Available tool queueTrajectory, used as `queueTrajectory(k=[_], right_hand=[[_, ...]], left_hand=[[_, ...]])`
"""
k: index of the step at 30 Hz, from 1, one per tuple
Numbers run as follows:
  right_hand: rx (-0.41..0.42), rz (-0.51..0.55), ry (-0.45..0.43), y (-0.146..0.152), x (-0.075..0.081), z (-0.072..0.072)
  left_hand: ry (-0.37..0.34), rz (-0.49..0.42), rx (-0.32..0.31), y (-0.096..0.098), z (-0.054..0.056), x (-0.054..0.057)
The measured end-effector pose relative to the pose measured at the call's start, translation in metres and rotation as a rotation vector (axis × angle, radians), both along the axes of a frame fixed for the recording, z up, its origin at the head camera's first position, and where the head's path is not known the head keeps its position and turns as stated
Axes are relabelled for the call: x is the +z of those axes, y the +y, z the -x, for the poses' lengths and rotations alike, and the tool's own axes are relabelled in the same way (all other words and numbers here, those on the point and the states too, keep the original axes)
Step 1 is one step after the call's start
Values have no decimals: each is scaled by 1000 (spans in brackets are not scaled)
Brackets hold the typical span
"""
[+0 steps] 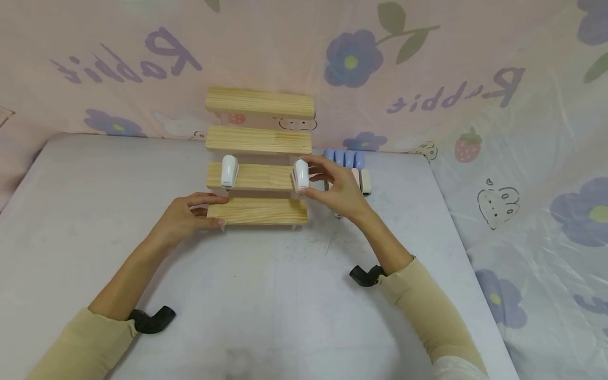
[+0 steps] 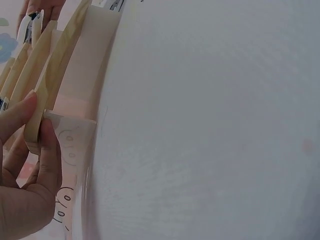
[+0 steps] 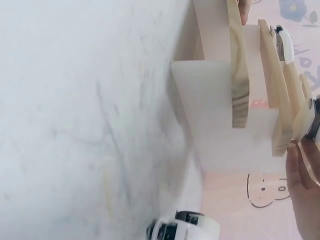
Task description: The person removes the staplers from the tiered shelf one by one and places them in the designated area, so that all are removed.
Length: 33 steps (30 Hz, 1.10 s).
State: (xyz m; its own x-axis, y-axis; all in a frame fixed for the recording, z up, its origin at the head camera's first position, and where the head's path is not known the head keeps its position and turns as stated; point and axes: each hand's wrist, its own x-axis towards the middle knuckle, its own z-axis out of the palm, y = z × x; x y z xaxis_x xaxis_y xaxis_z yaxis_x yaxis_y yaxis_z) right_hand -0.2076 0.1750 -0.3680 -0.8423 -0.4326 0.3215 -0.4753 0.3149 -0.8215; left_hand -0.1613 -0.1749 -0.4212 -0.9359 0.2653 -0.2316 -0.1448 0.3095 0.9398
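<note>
A stepped wooden rack with several planks stands at the back of the table. My left hand point(image 1: 182, 217) pinches the left end of its lowest plank point(image 1: 261, 211), thumb above and fingers beneath in the left wrist view. At the right end of the second plank point(image 1: 263, 177) from the bottom, my right hand point(image 1: 343, 191) holds a small white stapler point(image 1: 301, 176) between thumb and fingers. Another white stapler point(image 1: 229, 171) stands on the left end of that same plank. Clear side supports point(image 3: 210, 100) carry the planks.
To the right of the rack, partly behind my right hand, are several purple staplers point(image 1: 349, 158) in a row and a cream one point(image 1: 366, 182). A white stapler point(image 3: 202, 229) lies low in the right wrist view. A patterned curtain point(image 1: 266, 47) hangs behind.
</note>
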Motion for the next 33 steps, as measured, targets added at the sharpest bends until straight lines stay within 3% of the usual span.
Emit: queueTrajectory(k=[6,13,17,33], right_hand=[[-22,-26,46,14,-6,1],[-42,-56,-9,14,18,-16],[-54,-68,-7,19,22,-18],[-119,-118,-33,50,13,-25]], left_hand=[[9,11,-7,1,1,0],[22,26,-9,-1,1,-2],[19,26,-2,0,1,-2],[-6,-11,5,1,0,0]])
